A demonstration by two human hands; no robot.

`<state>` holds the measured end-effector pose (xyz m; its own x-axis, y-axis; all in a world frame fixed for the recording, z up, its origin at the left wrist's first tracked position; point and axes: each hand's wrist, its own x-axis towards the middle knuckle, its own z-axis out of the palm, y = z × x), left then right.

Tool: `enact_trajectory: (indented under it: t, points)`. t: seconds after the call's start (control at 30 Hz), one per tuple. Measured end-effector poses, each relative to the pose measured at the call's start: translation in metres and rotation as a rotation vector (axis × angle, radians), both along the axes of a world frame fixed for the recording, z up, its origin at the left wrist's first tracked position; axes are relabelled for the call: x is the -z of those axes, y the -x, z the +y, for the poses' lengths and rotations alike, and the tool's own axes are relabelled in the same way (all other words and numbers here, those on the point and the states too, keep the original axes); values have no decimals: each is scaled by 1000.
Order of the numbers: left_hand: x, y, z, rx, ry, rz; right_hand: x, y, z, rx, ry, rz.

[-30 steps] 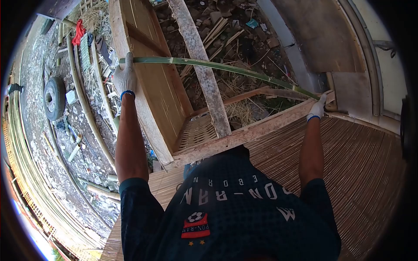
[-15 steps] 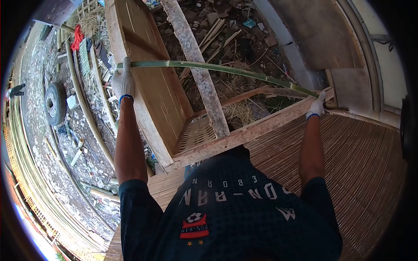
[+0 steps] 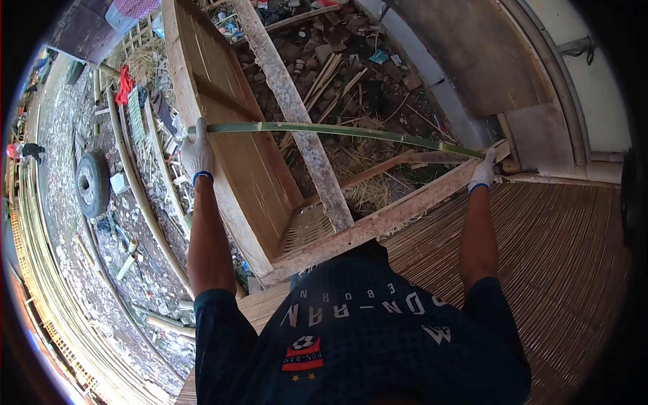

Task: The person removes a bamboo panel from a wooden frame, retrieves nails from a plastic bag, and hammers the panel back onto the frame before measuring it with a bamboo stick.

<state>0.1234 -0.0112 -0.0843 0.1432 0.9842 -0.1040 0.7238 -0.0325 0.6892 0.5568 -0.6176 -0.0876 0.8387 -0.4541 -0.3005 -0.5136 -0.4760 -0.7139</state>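
A long green bamboo strip (image 3: 324, 128) spans from one hand to the other, bowed slightly upward in the middle. My left hand (image 3: 198, 155), in a white knitted glove with a blue cuff, is closed around its left end beside the outer wooden beam (image 3: 177, 61). At the other end my right hand (image 3: 481, 172), gloved alike, grips the strip against the right end of the near wooden rail (image 3: 398, 208). Below the strip, a rough, spotted plank (image 3: 287, 88) crosses the open frame. Part of the right fingers is hidden from view.
Rubble, straw and split bamboo pieces (image 3: 325, 81) lie under the frame. A brown wooden panel (image 3: 236, 148) forms its left side. Slatted bamboo (image 3: 540, 270) covers the right side. Outside at left are a tyre (image 3: 92, 183), bamboo poles (image 3: 145, 196) and a red cloth (image 3: 125, 86).
My left hand has drawn its end of the strip a little toward me, and the strip looks less slanted. The whole view has shifted slightly; both hands keep their hold.
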Motion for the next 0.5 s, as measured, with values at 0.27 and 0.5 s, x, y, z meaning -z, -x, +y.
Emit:
enact_trajectory:
  t: [0.27, 0.5]
  points:
    - [10, 1, 6, -1, 15, -40, 18, -1, 5, -21, 138, -240]
    - [-1, -1, -3, 20, -19, -48, -26, 32, 32, -71, -6, -341]
